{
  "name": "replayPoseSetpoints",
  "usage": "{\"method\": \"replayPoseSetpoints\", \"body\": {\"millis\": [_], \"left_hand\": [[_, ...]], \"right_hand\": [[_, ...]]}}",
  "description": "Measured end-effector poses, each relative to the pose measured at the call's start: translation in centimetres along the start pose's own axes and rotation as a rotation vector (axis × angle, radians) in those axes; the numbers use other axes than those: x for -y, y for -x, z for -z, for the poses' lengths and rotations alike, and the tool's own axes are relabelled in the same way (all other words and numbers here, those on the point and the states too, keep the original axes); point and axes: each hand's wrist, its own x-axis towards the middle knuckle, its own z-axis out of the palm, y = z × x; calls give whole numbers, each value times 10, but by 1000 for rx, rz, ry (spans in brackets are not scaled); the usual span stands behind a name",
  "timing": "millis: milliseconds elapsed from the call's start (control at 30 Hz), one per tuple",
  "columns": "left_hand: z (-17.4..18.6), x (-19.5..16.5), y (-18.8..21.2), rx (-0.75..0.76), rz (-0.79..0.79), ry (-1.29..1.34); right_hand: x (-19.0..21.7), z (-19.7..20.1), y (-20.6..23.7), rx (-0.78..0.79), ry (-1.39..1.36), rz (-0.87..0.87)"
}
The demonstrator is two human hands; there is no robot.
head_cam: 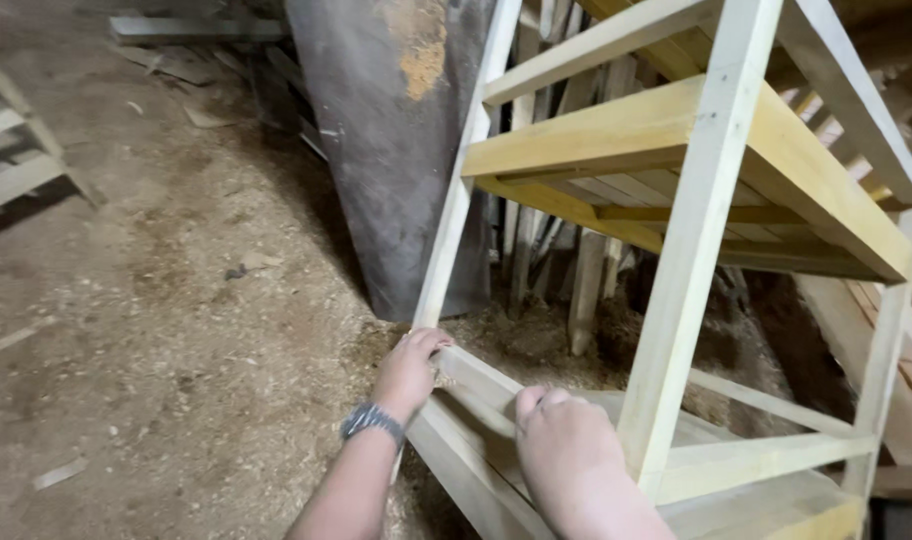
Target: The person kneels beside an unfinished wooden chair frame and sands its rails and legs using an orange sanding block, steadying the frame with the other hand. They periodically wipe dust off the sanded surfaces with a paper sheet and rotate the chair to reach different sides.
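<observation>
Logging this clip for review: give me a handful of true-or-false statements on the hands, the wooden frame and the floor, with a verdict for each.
1. Both hands rest on a low rail of the wooden shelf frame. True: the left hand grips near the corner post, the right hand lies further along the low rail.
2. The left wrist is bare. False: it wears a dark wristband.
3. The floor is covered in sawdust. True.
4. The right hand holds a hammer. False: no tool shows in either hand.
5. A dark sheet panel leans behind the frame. True.
</observation>
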Motion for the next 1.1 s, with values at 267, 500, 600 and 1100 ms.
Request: {"method": "replayPoseSetpoints", "body": {"millis": [267, 500, 600, 1100], "left_hand": [[20, -25, 2, 108, 189, 326], [19, -38, 0, 188, 46, -143], [27, -45, 7, 184, -70, -86], [-9, -38, 21, -163, -163, 119]], "right_hand": [[3, 18, 1, 87, 77, 35], [-1, 27, 5, 162, 55, 60], [1, 24, 7, 88, -9, 24], [1, 18, 10, 39, 8, 63]]}}
